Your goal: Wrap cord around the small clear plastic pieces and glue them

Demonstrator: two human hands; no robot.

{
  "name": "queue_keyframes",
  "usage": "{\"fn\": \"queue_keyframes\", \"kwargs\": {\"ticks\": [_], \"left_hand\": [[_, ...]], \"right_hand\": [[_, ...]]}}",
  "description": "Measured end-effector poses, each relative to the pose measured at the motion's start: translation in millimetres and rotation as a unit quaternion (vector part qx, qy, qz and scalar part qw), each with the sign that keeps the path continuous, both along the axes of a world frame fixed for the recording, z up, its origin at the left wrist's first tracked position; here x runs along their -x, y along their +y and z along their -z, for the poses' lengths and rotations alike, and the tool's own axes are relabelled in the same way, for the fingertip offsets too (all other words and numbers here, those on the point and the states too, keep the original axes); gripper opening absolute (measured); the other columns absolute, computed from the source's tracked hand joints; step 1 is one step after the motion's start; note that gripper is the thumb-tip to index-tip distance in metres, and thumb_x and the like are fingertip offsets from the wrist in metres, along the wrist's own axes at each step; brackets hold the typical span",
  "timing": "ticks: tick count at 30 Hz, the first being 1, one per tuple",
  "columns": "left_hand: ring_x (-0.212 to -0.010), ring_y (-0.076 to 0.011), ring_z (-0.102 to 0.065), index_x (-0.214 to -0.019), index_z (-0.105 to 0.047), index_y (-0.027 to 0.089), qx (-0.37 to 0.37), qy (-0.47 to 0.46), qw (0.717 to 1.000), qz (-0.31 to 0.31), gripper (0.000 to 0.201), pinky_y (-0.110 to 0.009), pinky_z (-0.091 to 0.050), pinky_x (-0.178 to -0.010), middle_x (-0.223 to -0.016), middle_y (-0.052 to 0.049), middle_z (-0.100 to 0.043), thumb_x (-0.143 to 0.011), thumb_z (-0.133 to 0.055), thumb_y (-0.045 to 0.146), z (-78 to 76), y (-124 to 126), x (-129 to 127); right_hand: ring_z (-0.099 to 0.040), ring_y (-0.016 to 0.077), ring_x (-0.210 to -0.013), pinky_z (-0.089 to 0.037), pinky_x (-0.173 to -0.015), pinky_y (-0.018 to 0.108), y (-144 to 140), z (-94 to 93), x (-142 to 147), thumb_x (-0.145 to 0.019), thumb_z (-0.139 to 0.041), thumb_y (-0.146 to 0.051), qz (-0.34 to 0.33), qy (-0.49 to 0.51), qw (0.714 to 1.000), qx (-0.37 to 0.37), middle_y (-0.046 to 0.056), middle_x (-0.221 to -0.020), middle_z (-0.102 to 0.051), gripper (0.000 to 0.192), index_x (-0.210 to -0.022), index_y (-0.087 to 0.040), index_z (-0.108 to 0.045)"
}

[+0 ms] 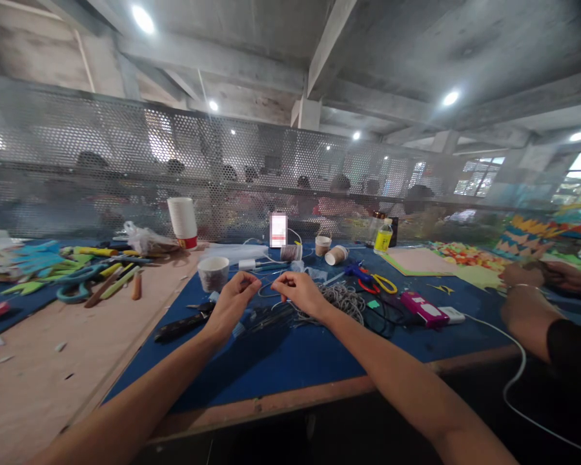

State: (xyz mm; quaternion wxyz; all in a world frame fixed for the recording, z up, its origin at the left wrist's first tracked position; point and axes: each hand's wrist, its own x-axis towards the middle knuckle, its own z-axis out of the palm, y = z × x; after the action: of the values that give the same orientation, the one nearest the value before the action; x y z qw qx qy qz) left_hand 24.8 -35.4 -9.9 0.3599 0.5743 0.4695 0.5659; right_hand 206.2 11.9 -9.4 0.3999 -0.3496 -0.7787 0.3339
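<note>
Over the blue mat on the desk (290,361), the left hand (232,303) and right hand (297,292) pinch what seems a thin wire (266,284) between narrowed fingers, stretched between them; the grey cord bundle (341,298) lies just beside, within reach.

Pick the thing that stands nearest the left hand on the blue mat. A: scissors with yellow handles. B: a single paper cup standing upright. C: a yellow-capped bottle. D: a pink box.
B: the paper cup stands upright just up and to the left of the left hand, while the bottle, the scissors and the pink box all lie beyond the right hand.
</note>
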Motion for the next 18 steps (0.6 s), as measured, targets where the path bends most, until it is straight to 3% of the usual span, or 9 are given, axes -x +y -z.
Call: {"fn": "queue_keyframes", "kwargs": {"ticks": [9,18], "left_hand": [[-0.052,-0.0104,-0.036,-0.076,-0.055,0.020,-0.017,-0.016,1.000,0.019,0.021,-0.023,-0.026,-0.050,-0.055,0.006,-0.041,-0.084,-0.060,0.038,1.5,1.2,-1.8],[-0.055,-0.0106,-0.044,-0.072,-0.057,0.018,0.005,-0.070,0.996,0.056,0.025,-0.023,-0.035,-0.056,-0.057,0.003,-0.053,-0.082,-0.063,0.040,0.9,0.4,-2.9]], "right_hand": [[-0.057,0.0116,-0.056,-0.043,-0.058,0.022,-6.3,-4.2,2.8,-0.085,-0.061,-0.036,0.008,0.016,1.000,0.006,-0.001,-0.057,-0.061,0.022,-0.084,-0.015,-0.069],[-0.056,0.0117,-0.054,-0.042,-0.056,0.022,-4.0,1.4,4.8,-0.086,-0.059,-0.037,0.033,0.036,0.999,-0.009,-0.001,-0.056,-0.060,0.024,-0.086,-0.016,-0.070]]}}
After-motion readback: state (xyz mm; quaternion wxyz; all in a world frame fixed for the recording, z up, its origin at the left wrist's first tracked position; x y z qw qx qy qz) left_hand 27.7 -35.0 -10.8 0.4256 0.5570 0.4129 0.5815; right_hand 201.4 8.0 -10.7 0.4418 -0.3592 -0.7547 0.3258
